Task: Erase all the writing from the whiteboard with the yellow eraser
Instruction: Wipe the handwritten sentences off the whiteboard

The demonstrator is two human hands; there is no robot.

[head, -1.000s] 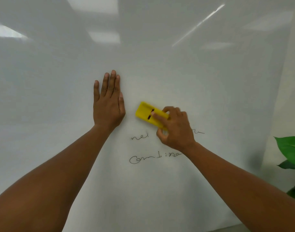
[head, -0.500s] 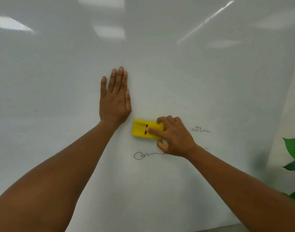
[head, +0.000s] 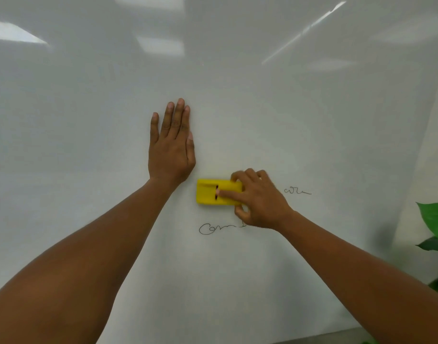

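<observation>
A large whiteboard point(head: 238, 70) fills the view. My right hand point(head: 259, 201) grips the yellow eraser point(head: 210, 192) and holds it flat on the board, lying level. Black writing shows below the eraser point(head: 213, 228), partly hidden by my right hand, and a short scrap of writing point(head: 297, 191) sits to the right of my hand. My left hand point(head: 172, 145) presses flat on the board with straight fingers, just up and left of the eraser.
Green plant leaves point(head: 434, 224) stand at the right edge beside the board. The board's right border point(head: 421, 145) runs down past the plant. Ceiling lights reflect in the upper board.
The eraser came down and turned level, wiping away the left part of the upper line of writing and part of the lower word. My left hand stayed flat on the board.
</observation>
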